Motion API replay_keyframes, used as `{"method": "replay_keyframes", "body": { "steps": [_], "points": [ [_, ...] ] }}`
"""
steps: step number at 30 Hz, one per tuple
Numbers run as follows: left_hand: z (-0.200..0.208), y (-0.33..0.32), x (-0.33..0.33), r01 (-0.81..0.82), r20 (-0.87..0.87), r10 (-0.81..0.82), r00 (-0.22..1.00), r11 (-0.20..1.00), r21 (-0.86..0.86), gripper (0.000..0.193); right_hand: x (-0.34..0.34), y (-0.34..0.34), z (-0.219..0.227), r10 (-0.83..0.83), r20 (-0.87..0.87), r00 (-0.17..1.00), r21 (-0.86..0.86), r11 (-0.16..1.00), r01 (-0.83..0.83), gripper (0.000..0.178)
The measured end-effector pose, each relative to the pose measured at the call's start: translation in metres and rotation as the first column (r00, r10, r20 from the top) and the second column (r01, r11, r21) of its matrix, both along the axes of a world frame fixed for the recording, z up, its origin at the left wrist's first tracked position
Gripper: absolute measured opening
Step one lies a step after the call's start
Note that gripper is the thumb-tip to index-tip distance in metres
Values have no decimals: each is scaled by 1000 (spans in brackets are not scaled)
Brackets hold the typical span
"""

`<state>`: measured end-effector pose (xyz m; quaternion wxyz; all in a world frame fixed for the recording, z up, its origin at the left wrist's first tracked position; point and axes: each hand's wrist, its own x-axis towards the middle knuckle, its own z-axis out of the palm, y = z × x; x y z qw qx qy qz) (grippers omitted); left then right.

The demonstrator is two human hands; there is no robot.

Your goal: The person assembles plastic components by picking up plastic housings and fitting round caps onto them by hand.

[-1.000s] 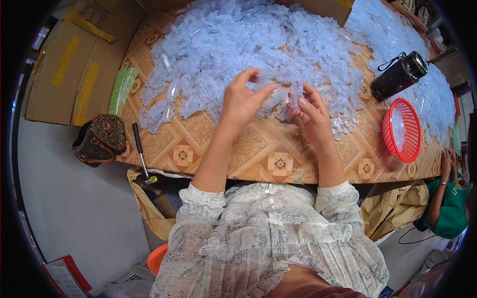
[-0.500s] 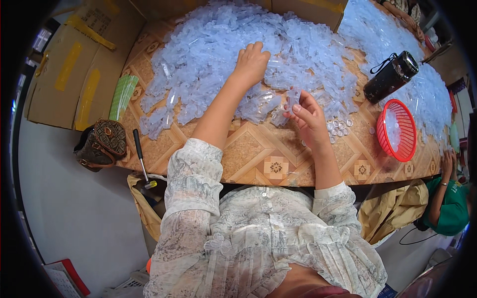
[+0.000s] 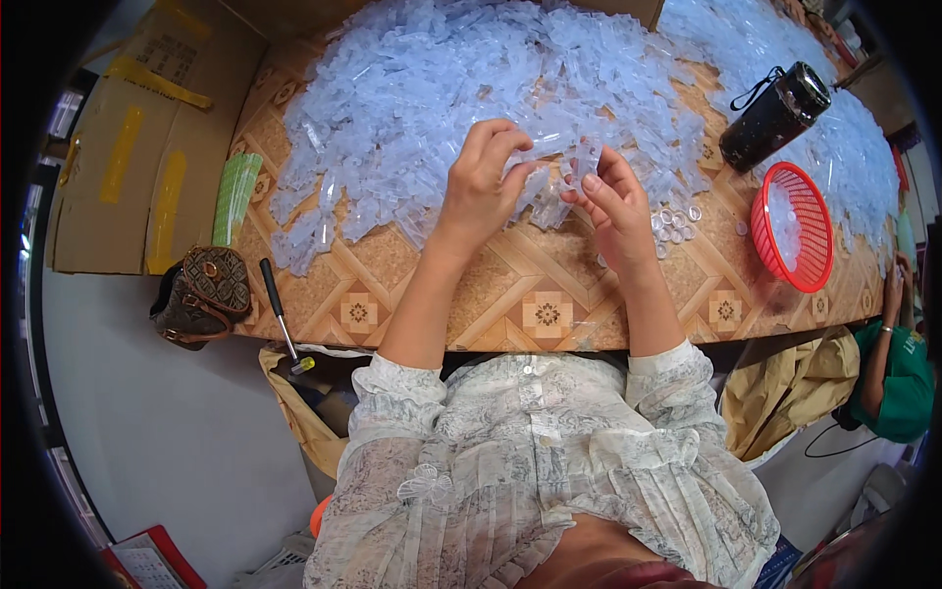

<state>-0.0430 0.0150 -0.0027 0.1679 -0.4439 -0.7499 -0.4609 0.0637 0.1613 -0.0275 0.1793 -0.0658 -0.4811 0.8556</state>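
Observation:
A large heap of clear, bluish plastic pieces [image 3: 412, 128] covers the far part of the table. Over its near edge, my left hand [image 3: 481, 187] is closed, thumb and fingers pinching a clear elongated plastic piece [image 3: 542, 145] that points to the right. My right hand [image 3: 620, 211], to its right, is closed on another clear plastic piece [image 3: 587, 157], held upright between thumb and fingers. The pieces are close together; I cannot tell whether they touch. Beside my right hand, several small clear round discs [image 3: 674, 226] lie on the patterned tabletop [image 3: 491, 304].
At right stand a red plastic basket [image 3: 820, 236] with clear bits inside and a black flask [image 3: 775, 116]. A cardboard box [image 3: 118, 177], green sheet [image 3: 235, 196], brown bag [image 3: 201, 294] and hammer [image 3: 280, 312] are at left. A co-worker's green sleeve [image 3: 898, 383] shows at far right.
My left hand has come back from the heap toward me and now pinches a clear piece near my right hand. My right hand keeps its piece and has shifted slightly.

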Motion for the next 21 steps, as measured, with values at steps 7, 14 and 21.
{"method": "replay_keyframes", "body": {
  "steps": [7,14,21],
  "points": [
    [-14,11,25,24,260,-50,964,995,101,43,-2,-3,-2,-13,-2,1000,16,1000,13,56],
    [-26,17,35,125,654,-425,626,882,454,44,-2,-5,-2,-33,-13,999,62,998,33,56],
    [-32,12,29,-45,782,-518,346,823,566,19,-6,-6,-8,-70,-30,997,311,947,76,57]
  ]
}}
